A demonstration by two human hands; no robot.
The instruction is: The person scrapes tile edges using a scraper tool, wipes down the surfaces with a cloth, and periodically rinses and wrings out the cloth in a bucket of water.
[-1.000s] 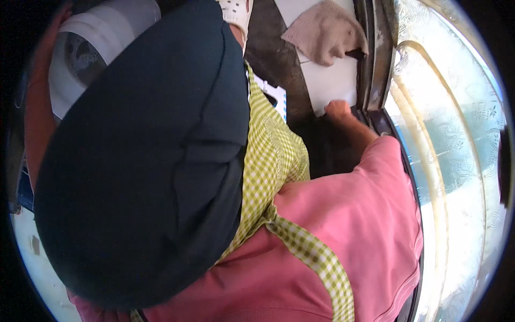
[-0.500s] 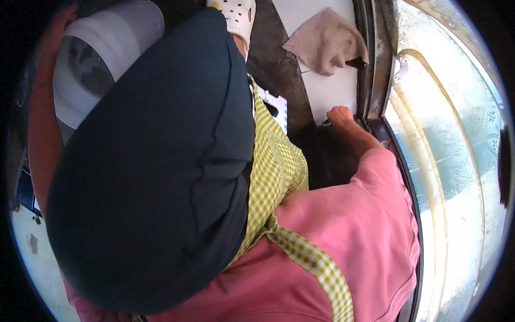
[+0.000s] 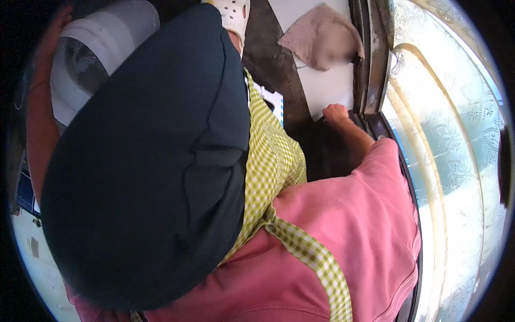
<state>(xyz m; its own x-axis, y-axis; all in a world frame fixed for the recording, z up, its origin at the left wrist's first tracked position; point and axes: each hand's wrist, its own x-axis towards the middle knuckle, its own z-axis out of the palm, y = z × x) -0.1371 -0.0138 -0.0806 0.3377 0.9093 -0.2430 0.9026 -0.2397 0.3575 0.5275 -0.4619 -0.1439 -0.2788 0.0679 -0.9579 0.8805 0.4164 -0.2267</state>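
Observation:
My right hand is closed in a fist low by the dark door or window frame, at the end of the pink sleeve. A small dark edge shows at its fingers, but I cannot make out what it is. Beside it lies a white floor tile. Above that rests a crumpled beige-pink cloth, apart from the hand. On the far left my left hand is beside a whitish bucket, which lies tilted. Its fingers are in shadow, so I cannot tell whether they touch the bucket.
My dark-clothed knee fills the middle, with a green checked apron beside it. A white clog is on my foot. A white-and-blue object shows partly behind the apron. A pale patterned curtain hangs along the right.
The whole view has shifted slightly, so things appear a little further left and higher. My right hand stays closed at almost the same place. The cloth and bucket stay put.

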